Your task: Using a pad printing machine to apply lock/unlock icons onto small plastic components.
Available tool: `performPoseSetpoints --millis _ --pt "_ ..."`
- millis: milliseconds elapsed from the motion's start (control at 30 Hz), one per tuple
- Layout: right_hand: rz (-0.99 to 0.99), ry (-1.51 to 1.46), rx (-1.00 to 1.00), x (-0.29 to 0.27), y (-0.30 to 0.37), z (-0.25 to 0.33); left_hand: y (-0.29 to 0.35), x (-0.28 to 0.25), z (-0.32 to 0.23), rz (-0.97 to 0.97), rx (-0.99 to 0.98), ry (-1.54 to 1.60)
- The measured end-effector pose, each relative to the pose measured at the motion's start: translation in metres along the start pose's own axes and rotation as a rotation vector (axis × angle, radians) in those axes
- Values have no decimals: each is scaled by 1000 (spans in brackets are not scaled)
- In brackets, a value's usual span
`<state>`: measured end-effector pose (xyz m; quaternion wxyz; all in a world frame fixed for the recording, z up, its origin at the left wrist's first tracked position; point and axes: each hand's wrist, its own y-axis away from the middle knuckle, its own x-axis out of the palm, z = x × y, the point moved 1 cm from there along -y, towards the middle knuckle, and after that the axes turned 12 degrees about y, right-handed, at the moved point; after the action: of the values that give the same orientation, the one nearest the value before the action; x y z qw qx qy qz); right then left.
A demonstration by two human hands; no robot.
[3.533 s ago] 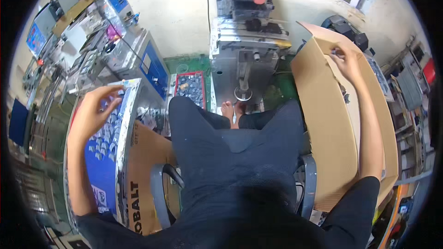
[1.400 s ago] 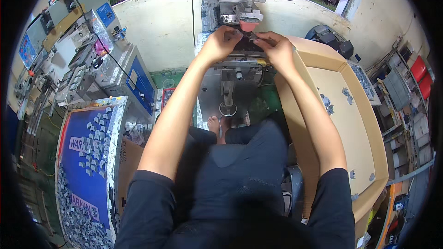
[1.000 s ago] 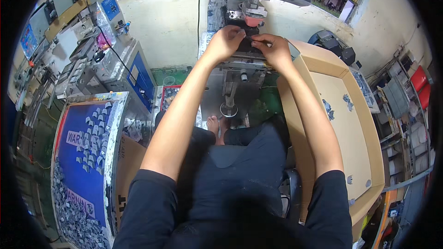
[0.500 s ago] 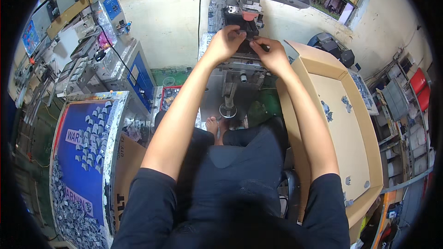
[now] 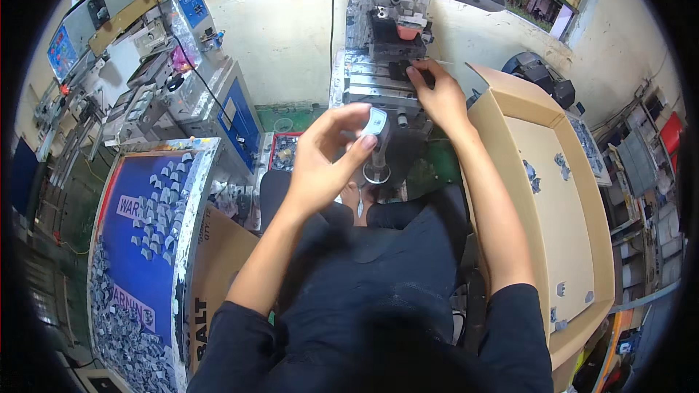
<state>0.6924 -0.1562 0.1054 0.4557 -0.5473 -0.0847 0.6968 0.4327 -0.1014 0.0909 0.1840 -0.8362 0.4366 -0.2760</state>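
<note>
My left hand point(image 5: 325, 156) pinches a small light-grey plastic part point(image 5: 376, 122) between thumb and fingers. A small dark mark shows on the part's pale face. It is held up in front of the printing machine point(image 5: 375, 86), nearer to me than the machine's metal bed. My right hand point(image 5: 440, 96) is at the bed, its thumb and bent forefinger closed at the right side of a small black block point(image 5: 398, 70). Whether a small part lies between those fingertips cannot be seen. Behind the block sits a reddish cup-like piece point(image 5: 408, 32) on the machine.
On my left a blue board point(image 5: 138, 204) carries rows and a heap of small grey parts. A long open cardboard box point(image 5: 546, 218) on my right holds a few grey parts. A second machine point(image 5: 171, 102) stands at far left; a red-rimmed tray point(image 5: 273, 151) lies low beside it.
My left hand has come back from the machine bed toward me, lifting out the grey part. My right hand has stayed at the black block. The view has shifted slightly.
</note>
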Motion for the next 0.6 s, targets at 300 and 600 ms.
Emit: performPoseSetpoints --millis 300,600 --pt "4 18 -5 -4 -8 6 38 -22 -67 206 180 -56" --pt "6 110 -112 0 -7 -5 48 -19 -96 256 208 -84"
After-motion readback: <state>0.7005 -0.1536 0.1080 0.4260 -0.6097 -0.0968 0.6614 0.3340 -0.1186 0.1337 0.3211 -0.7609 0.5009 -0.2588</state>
